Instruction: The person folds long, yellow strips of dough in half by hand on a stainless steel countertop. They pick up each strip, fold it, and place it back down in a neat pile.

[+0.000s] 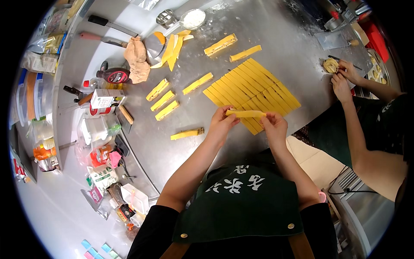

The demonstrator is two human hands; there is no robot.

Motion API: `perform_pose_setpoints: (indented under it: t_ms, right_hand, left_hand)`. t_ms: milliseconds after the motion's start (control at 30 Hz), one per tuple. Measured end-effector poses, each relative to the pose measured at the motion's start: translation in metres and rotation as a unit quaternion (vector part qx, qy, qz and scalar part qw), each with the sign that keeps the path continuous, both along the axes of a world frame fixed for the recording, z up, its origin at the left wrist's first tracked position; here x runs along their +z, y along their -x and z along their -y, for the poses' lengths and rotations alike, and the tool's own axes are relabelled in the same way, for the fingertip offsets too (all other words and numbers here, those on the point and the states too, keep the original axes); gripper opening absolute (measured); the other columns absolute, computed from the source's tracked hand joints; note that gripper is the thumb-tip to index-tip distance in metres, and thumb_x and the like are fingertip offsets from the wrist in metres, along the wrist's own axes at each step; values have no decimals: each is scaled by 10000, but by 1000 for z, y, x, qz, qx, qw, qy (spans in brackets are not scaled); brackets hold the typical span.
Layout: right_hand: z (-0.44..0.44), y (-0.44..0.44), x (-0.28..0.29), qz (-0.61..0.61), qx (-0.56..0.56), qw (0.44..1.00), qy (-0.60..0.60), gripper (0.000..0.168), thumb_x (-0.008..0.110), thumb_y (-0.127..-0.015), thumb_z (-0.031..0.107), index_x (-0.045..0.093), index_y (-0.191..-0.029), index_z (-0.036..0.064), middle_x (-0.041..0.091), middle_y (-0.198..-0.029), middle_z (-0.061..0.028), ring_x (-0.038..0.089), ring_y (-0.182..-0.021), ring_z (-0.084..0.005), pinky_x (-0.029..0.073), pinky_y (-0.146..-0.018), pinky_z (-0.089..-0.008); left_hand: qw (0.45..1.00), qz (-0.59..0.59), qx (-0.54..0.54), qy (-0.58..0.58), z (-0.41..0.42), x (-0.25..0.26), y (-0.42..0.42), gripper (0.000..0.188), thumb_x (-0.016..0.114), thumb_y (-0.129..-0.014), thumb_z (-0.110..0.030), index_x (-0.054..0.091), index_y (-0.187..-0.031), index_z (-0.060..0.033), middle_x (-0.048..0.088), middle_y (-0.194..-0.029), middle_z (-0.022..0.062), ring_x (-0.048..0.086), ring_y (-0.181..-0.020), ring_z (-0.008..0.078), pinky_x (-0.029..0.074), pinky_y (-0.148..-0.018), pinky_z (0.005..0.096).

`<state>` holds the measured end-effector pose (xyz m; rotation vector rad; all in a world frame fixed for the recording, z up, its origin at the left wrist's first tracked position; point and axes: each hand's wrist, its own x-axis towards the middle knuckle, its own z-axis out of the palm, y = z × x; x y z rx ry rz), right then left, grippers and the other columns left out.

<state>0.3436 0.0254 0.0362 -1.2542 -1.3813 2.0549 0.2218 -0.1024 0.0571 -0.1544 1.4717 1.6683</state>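
Note:
A yellow dough strip (pixel 246 113) is stretched between my two hands, with my left hand (pixel 223 121) on one end and my right hand (pixel 274 124) on the other. Beneath and beyond it, a sheet of yellow dough cut into narrow strips (pixel 258 87) lies on the steel worktable (pixel 142 123). Several layered yellow strips with a darker filling, one of them a layered dough strip (pixel 187 133), lie apart to the left and farther back. Near the back left are yellow dough offcuts (pixel 174 48) in a loose pile.
Behind them stand a sieve of white flour (pixel 193 19) and a metal cup (pixel 166 18). A crumpled tan cloth or dough piece (pixel 136 60), a chocolate syrup bottle (pixel 114 75) and a carton (pixel 106 98) line the left. At right, a co-worker's hands (pixel 343 77) hold twisted dough (pixel 331 65).

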Motion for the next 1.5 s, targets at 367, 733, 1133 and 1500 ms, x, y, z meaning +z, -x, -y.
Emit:
perform_pose_setpoints:
  t_ms: [367,733,1133,1500]
  right_hand:
    - [-71,57,0,-18,54,997,-45,126,579,-789,2,553,-904,-44,588,-784,-47,552,-656,-82,447,-592,-202]
    - [-117,84,12,-2,215,976,40,285,640,-757,85,549,-990,-52,595,-818,-63,571,-703,-118,452,-625,-236]
    - [-137,146,0,-134,200,967,87,408,591,-816,56,470,-1195,-36,583,-1055,-76,568,-970,-155,448,-844,-279]
    - [-139,159,-17,-189,46,952,237,133,521,-872,109,549,-979,35,613,-957,-82,592,-888,-160,488,-764,-298]
  left_hand:
    - [999,5,40,1,-63,1,50,280,492,-858,-12,436,-1132,4,482,-1019,112,522,-934,207,460,-827,336]
    - [996,25,-77,-44,-120,-4,120,235,509,-849,-46,497,-1083,-43,498,-943,53,527,-871,160,467,-779,300]
    - [905,-213,-358,90,-177,16,155,357,543,-808,-74,487,-1153,-7,560,-962,82,548,-867,156,468,-761,285]
    - [927,-350,-115,73,-149,-27,131,326,535,-845,-89,482,-1156,-10,561,-967,65,529,-878,134,446,-780,271]
